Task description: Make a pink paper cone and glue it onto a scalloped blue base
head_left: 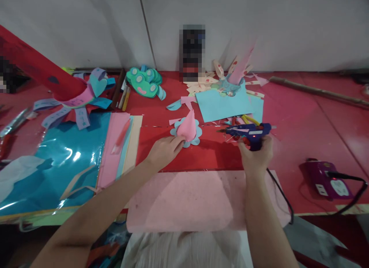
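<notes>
A pink paper cone (188,126) stands point-up on a light blue scalloped paper base (197,139) on the red table. My left hand (166,153) is closed at the cone's lower left edge, thumb and fingers together there; the exact grip is partly hidden. To the right, my right hand (256,156) is wrapped around the handle of a dark blue glue gun (251,130). Its nozzle points left toward the cone, some distance away, and a small red light shows on its body. A black cord runs down from it.
A purple power box (327,179) with a plugged-in cord lies right. Light blue paper (220,106), paper scraps and a paper crown with a pink cone (241,70) lie behind. Green frog cutouts (145,83) and paper sheets (111,145) are left. A pink sheet (187,199) covers the front edge.
</notes>
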{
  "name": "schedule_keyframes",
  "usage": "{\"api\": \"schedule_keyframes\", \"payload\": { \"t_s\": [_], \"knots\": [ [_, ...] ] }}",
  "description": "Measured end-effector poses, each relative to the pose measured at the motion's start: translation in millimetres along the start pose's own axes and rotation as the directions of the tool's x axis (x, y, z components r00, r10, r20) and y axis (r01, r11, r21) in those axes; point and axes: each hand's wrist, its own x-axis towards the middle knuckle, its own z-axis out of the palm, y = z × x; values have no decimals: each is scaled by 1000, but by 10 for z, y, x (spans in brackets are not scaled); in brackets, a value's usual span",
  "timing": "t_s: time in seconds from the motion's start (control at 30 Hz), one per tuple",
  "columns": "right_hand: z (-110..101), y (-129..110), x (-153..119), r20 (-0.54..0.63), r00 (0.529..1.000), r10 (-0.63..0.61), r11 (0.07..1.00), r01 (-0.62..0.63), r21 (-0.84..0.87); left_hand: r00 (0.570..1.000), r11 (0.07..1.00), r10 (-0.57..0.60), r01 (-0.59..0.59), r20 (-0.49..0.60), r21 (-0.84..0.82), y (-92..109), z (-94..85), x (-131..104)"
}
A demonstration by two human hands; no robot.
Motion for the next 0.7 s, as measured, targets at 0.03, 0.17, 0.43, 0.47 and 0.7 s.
{"api": "schedule_keyframes", "payload": {
  "t_s": [0.03, 0.17, 0.43, 0.47, 0.7],
  "knots": [
    [2, -13, -2, 4, 1000, 8, 1000, -8, 11, 996, 997, 77, -76, -52, 22, 5, 6, 3],
    [17, -44, -8, 10, 999, 45, 999, -45, 25, 920, 935, 347, -325, -180, 141, 81, -26, 13],
    [12, -66, 0, 47, 996, 76, 989, -81, 122, 921, 922, 379, -368, -86, 123, 249, 1, -71],
    [8, -82, -3, 55, 995, 81, 990, -87, 108, 925, 925, 372, -363, -72, 117, 248, 25, -84],
    [-13, -185, -18, 76, 991, 114, 991, -119, 65, 949, 946, 315, -316, 25, 72, 242, 113, -135]
  ]
}}
